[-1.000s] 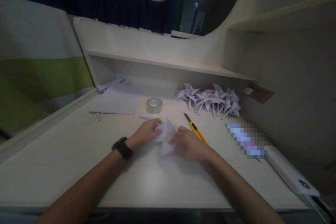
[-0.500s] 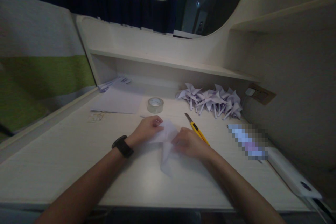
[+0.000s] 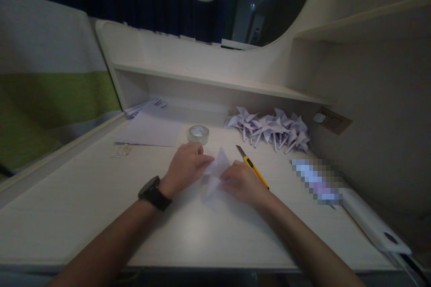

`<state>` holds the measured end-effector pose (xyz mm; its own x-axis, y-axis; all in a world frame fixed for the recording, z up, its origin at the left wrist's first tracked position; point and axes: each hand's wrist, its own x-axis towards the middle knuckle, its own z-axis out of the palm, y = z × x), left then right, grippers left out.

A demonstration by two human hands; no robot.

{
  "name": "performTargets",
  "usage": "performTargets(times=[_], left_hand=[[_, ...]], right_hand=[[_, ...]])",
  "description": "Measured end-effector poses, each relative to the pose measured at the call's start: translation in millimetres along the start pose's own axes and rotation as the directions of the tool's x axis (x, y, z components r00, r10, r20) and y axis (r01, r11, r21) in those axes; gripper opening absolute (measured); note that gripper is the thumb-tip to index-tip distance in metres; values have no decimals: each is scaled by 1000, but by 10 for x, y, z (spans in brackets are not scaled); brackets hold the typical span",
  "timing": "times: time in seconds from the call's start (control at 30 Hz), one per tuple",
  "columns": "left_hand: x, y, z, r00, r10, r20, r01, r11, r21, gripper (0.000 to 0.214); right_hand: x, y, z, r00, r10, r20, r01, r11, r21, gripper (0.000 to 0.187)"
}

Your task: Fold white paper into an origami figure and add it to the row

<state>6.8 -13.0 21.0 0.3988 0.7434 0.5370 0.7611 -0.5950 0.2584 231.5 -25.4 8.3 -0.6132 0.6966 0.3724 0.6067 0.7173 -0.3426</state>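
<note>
Between my hands is a white paper pinwheel with pointed blades, its lower part smeared by motion. My left hand, with a dark watch on the wrist, pinches its left side between thumb and fingers. On the other side, the closed fingers of my right hand grip the paper near its middle. A yellow box cutter with its blade out lies just beyond my right hand. Behind my left hand stands a roll of clear tape.
Several finished paper pinwheels are heaped at the back right. White paper sheets lie at the back left, with small scraps before them. A blurred-out phone-like object and a white power strip line the right edge.
The paper has turned in my hands, and one blade now points up and away. My left hand has rolled over it with the thumb now on the paper; my right hand stays about in place.
</note>
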Motion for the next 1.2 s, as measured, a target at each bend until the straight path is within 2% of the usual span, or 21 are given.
performTargets(times=[0.07, 0.17, 0.27, 0.37, 0.43, 0.5, 0.6, 0.7, 0.77, 0.9, 0.97, 1.1, 1.2], left_hand=[[-23, 37, -34, 996, 47, 74, -57, 989, 134, 20], [-61, 75, -34, 987, 17, 158, -43, 986, 158, 26], [-85, 103, 10, 985, -22, 172, 7, 996, 87, 30], [-82, 138, 54, 992, -28, 125, 35, 998, -49, 31], [-66, 149, 82, 993, -80, 87, 94, 981, -168, 32], [-46, 137, 117, 984, -160, 83, 178, 934, -309, 31], [-18, 83, 180, 944, -307, 120, 326, 817, -475, 25], [2, 36, 212, 889, -431, 156, 443, 721, -533, 23], [11, 26, 203, 868, -466, 170, 477, 689, -546, 26], [15, 50, 164, 882, -456, 119, 445, 722, -530, 29], [9, 69, 157, 887, -444, 131, 440, 722, -534, 32], [-9, 96, 167, 879, -421, 226, 467, 660, -589, 41], [-11, 99, 172, 878, -402, 258, 467, 606, -644, 46]], right_hand=[[-1, -19, 6, 999, -32, -19, 31, 996, -78, 12], [-3, -38, 18, 996, -83, -18, 79, 982, -172, 12], [-5, -38, 46, 994, -103, -39, 90, 966, -242, 12], [-9, -22, 86, 992, -115, -61, 93, 954, -285, 11], [-13, -11, 106, 990, -123, -66, 98, 950, -297, 11], [-18, -5, 117, 989, -131, -63, 106, 947, -305, 11], [-21, -1, 122, 987, -143, -67, 116, 943, -311, 12], [-23, 9, 124, 985, -151, -88, 117, 943, -312, 14], [-25, 19, 126, 982, -159, -102, 120, 943, -310, 14], [-31, 24, 129, 977, -190, -94, 155, 942, -297, 15], [-33, 20, 132, 974, -205, -93, 169, 940, -295, 15], [-30, 25, 149, 962, -243, -122, 198, 934, -297, 13], [-25, 42, 160, 950, -266, -162, 213, 934, -287, 13]])
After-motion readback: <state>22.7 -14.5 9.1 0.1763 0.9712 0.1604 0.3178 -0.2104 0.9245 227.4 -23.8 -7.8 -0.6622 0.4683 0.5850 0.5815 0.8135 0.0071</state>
